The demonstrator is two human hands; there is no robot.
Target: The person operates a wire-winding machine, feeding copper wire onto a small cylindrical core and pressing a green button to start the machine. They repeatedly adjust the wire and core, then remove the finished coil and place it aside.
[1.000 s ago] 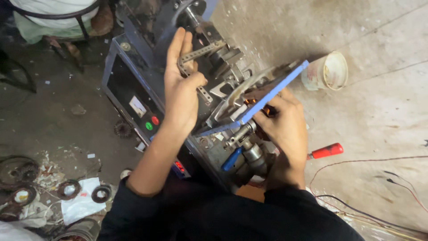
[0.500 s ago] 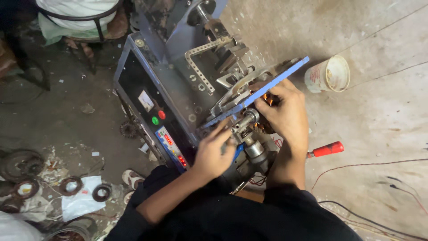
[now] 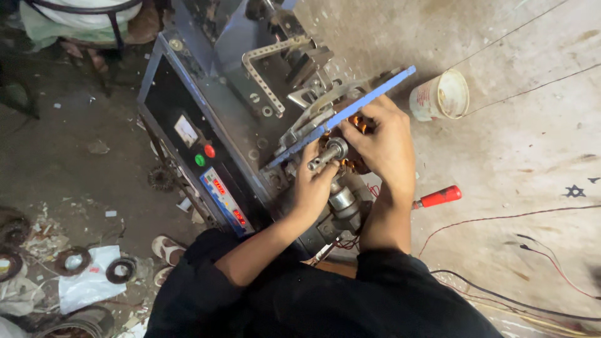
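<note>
A grey winding machine point(image 3: 219, 94) fills the upper middle of the head view, with a blue flat bar point(image 3: 369, 100) slanting across it. Below the bar sits a motor part with copper windings point(image 3: 358, 164) and a steel shaft point(image 3: 328, 153) pointing left. My left hand point(image 3: 313, 184) grips the part just under the shaft. My right hand point(image 3: 382, 141) rests over the windings, fingers curled against the bar's underside. A perforated metal bracket point(image 3: 266, 69) stands bare above.
The machine's front panel point(image 3: 206, 163) carries a dial, a red and a green button and a lit display. A white cup point(image 3: 441, 95) and a red-handled tool point(image 3: 438, 197) lie to the right. Wires cross the concrete floor. Metal rings point(image 3: 119, 270) and scraps lie lower left.
My left hand has come down from the perforated bracket to the motor part below the blue bar. My right hand has stayed on the windings.
</note>
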